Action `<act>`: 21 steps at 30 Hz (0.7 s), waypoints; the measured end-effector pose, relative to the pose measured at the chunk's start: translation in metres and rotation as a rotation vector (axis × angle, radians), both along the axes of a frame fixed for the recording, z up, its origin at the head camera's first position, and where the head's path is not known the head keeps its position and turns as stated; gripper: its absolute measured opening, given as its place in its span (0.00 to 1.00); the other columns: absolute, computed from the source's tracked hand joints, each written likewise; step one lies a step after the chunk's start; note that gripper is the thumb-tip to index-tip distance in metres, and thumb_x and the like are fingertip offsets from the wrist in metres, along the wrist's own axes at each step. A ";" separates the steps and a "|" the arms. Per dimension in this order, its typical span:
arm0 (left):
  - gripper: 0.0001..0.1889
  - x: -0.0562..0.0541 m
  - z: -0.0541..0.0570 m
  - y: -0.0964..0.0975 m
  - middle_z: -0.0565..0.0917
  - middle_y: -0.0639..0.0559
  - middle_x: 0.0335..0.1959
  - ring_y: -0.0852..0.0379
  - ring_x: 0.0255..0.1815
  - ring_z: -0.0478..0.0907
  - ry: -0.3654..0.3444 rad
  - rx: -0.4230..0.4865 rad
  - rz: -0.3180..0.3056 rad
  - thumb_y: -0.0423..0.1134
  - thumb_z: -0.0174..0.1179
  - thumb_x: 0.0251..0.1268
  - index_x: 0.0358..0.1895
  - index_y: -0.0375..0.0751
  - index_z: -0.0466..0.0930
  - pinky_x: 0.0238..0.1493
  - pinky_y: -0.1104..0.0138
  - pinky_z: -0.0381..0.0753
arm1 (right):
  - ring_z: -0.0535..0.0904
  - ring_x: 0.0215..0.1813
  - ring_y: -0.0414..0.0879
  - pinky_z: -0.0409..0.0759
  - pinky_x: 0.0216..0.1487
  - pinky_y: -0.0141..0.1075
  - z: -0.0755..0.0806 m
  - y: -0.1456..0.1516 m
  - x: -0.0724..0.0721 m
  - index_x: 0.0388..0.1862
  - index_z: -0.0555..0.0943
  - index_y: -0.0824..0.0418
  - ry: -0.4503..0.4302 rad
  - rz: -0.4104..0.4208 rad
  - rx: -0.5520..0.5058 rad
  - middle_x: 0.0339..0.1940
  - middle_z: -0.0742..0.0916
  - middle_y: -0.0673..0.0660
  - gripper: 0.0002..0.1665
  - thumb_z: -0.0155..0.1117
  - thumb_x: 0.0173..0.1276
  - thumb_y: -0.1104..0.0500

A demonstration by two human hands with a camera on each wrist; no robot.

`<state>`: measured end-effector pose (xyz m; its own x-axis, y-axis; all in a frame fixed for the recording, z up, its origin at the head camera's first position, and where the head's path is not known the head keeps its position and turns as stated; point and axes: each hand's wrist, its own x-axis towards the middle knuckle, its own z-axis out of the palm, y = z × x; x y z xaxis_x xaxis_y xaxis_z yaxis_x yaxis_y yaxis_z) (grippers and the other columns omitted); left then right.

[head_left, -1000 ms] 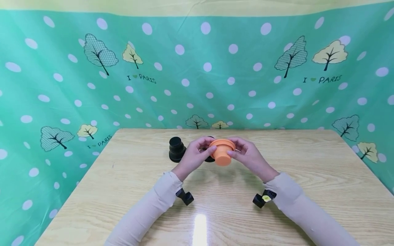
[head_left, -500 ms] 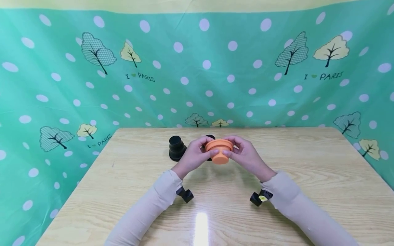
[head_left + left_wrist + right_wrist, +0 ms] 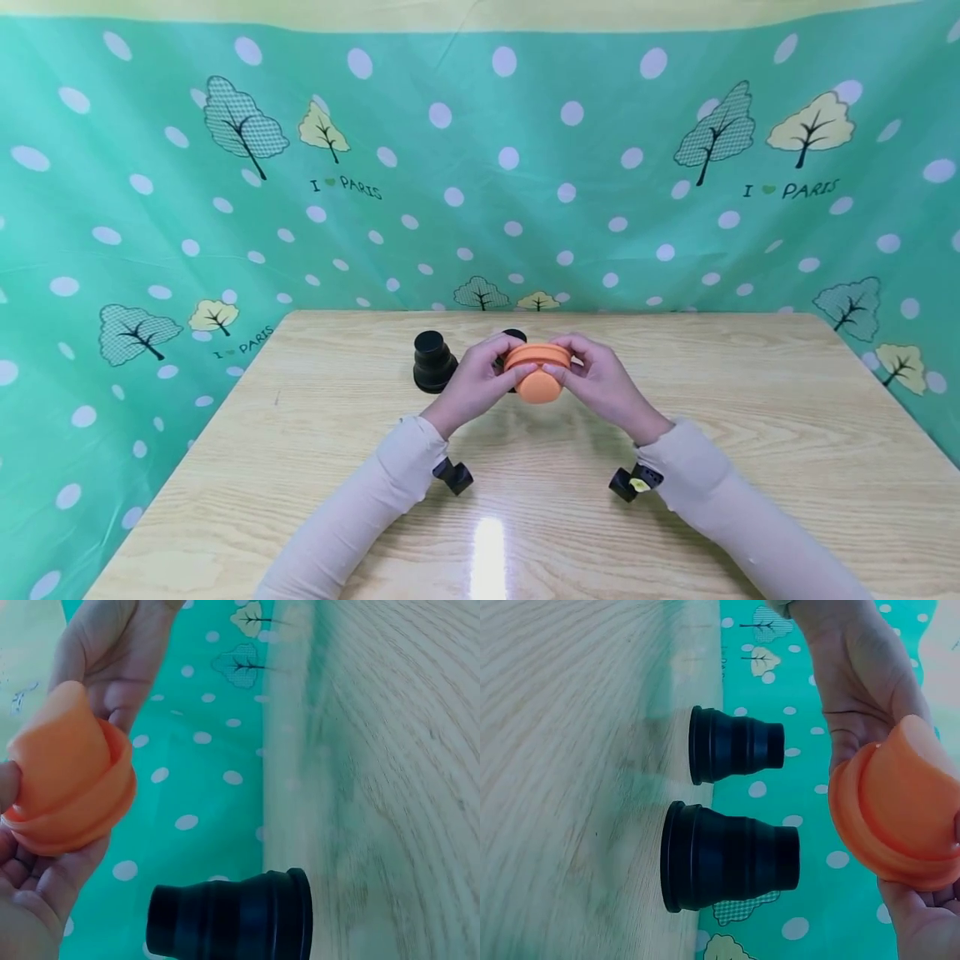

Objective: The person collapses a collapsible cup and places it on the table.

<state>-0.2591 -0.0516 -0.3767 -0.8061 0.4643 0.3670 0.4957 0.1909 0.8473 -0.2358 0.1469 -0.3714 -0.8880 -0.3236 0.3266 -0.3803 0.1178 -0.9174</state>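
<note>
An orange collapsible cup (image 3: 538, 388) is held up above the table between both hands, its narrow end pointing down toward me. My left hand (image 3: 478, 377) grips its left side and my right hand (image 3: 602, 380) its right. Both thumbs press on the front wall, tips close together; fingers reach behind the rim. In the left wrist view the orange cup (image 3: 64, 772) looks squeezed out of round. Left of the left hand, a black stepped cup (image 3: 432, 363) stands upside down on the table. A second black cup (image 3: 515, 335) is mostly hidden behind the left hand.
The two black cups stand near the back of the wooden table (image 3: 315, 467). A green dotted curtain (image 3: 405, 208) hangs behind and at the sides. Small black cameras (image 3: 454, 477) are strapped on both wrists.
The thumbs have moved closer together on the cup's front wall. The cup has shifted slightly, and its lower part looks shorter and wider. The black cup at left has stayed in place.
</note>
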 end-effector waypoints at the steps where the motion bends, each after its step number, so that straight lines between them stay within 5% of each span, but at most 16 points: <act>1: 0.08 0.000 0.000 0.000 0.77 0.49 0.37 0.58 0.35 0.73 0.017 -0.001 0.006 0.38 0.61 0.63 0.42 0.37 0.79 0.30 0.68 0.80 | 0.78 0.47 0.42 0.81 0.46 0.32 0.000 0.000 0.000 0.51 0.75 0.72 0.003 -0.012 0.001 0.49 0.79 0.64 0.15 0.60 0.66 0.69; 11: 0.16 0.000 0.001 0.004 0.82 0.44 0.43 0.55 0.37 0.76 0.085 0.036 0.119 0.37 0.60 0.64 0.54 0.36 0.80 0.33 0.68 0.81 | 0.79 0.40 0.40 0.83 0.38 0.31 -0.004 -0.004 0.000 0.51 0.79 0.70 0.119 -0.163 -0.027 0.41 0.83 0.63 0.16 0.62 0.65 0.66; 21: 0.16 0.021 0.026 0.008 0.85 0.39 0.36 0.57 0.33 0.80 0.073 0.110 0.217 0.30 0.63 0.60 0.52 0.30 0.80 0.32 0.68 0.82 | 0.81 0.41 0.37 0.82 0.38 0.29 0.009 -0.013 0.014 0.52 0.79 0.74 0.202 -0.207 -0.103 0.44 0.83 0.70 0.18 0.62 0.63 0.70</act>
<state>-0.2381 -0.0438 -0.3509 -0.8520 0.2374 0.4666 0.5138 0.2079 0.8324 -0.2215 0.1342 -0.3620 -0.8454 -0.0991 0.5249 -0.5338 0.1221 -0.8368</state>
